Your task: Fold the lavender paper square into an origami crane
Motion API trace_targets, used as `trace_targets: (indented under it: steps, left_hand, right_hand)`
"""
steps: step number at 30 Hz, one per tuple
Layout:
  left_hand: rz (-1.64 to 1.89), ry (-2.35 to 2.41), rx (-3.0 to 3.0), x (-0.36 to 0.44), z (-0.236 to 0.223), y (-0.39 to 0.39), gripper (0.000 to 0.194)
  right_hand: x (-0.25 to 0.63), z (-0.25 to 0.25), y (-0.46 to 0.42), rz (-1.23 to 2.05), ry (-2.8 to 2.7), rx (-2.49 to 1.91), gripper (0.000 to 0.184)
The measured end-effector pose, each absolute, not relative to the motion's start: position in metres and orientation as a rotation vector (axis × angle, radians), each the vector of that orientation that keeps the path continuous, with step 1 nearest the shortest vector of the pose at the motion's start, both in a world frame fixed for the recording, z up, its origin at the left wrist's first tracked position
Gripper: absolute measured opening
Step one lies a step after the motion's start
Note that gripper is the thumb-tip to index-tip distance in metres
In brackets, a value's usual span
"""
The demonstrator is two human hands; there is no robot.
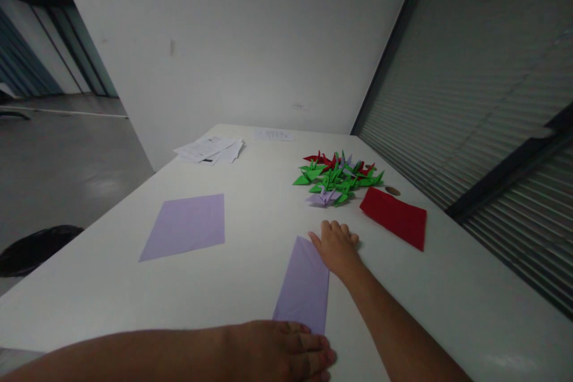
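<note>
A sheet of light purple paper [302, 280], folded into a long narrow shape, lies on the white table in front of me. Across its near end rests my left hand [286, 349], palm down and flat, the fingers stretched out to the right. At the far right corner of the paper is my right hand [335, 248]. Its thumb is spread out onto the paper's edge, and the other fingers are bent, tips down toward the table; nothing shows in its grasp. The paper's near end is partly hidden under my left hand.
A flat purple sheet [190, 224] lies to the left. Folded paper cranes [333, 179] in green, red and purple are heaped at the back right, near a folded red paper [396, 215] and a small brown disc [392, 190]. Printed papers [210, 149] lie farther back; blinds [483, 83] border the right.
</note>
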State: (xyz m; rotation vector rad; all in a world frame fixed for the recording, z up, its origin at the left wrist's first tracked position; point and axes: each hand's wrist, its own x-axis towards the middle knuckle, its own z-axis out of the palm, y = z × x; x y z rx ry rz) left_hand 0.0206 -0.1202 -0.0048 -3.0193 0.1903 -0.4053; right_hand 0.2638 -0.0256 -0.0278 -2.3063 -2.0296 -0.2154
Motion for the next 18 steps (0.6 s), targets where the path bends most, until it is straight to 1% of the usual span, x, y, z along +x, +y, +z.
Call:
trace_targets:
  steps: [8,12,18]
  left_hand:
    - [-0.389,0.128,-3.119,0.004,0.002,-0.107,0.044]
    - [-0.367,0.051,-3.230,-0.010,0.005,-0.093,0.053]
    - [-0.400,-0.149,-3.202,-0.031,0.005,-0.065,0.043]
  right_hand:
    - [0.272,-0.030,-0.022,-0.285,-2.017,-2.302,0.038]
    - [0.274,-0.030,-0.023,-0.321,-2.025,-2.297,0.037]
    - [0.277,-0.031,-0.023,-0.352,-2.008,-2.299,0.029]
